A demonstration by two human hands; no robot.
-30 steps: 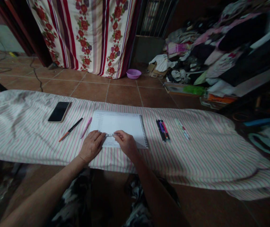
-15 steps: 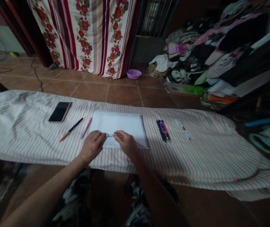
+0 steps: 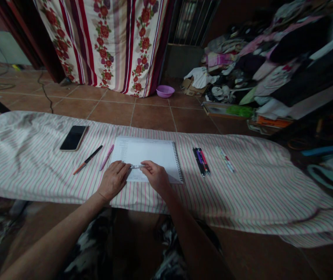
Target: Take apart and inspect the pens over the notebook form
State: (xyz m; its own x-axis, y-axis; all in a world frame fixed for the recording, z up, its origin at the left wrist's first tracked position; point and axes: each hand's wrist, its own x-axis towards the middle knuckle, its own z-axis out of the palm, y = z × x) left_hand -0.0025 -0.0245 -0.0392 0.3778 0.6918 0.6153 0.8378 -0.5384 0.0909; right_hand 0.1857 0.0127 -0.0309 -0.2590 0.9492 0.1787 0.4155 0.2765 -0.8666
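Note:
A spiral notebook (image 3: 151, 149) lies open at a pale page, its coil on the right. Low over that page, a light-coloured pen (image 3: 137, 166) stretches sideways between my two hands. My right hand (image 3: 156, 175) pinches the pen's right end between thumb and fingers. At the other end, the fingertips of my left hand (image 3: 115, 177) close on the pen; the thumb is hidden. That hand rests on the notebook's lower left edge. Just left of the page are a pink pen (image 3: 106, 157) and a black-and-orange pen (image 3: 88, 160).
A phone (image 3: 74, 138) lies at the left on the striped cloth (image 3: 256, 186). Right of the notebook sit several dark and coloured pens (image 3: 201, 161) and some white pens (image 3: 225, 159). Beyond are a purple basin (image 3: 165, 91), a flowered curtain (image 3: 104, 42) and heaped clothes (image 3: 251, 62).

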